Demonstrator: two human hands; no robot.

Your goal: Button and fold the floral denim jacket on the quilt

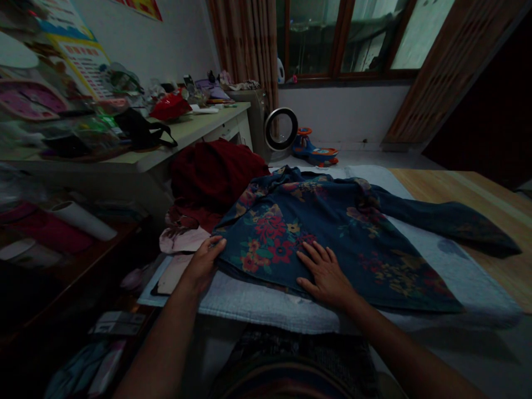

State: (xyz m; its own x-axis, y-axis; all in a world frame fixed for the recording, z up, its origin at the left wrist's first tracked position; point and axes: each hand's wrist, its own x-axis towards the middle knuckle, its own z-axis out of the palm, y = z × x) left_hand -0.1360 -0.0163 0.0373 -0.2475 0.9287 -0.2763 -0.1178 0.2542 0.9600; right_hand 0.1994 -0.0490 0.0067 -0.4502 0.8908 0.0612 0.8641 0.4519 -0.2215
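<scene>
A dark blue garment with red and yellow flowers [332, 227] lies spread on a pale padded cloth [457, 277] over a wooden table. My left hand [204, 260] rests on the garment's left edge, fingers curled over the fabric there. My right hand [326, 274] lies flat on the garment's near hem, fingers stretched out and apart. One long sleeve [453, 221] trails to the right.
A dark red garment [211, 174] and a pink flowered cloth [183, 238] are heaped left of the blue one. A cluttered white desk [187, 130] stands at the left. A round fan [281, 128] and a toy [311, 149] sit on the floor under the window.
</scene>
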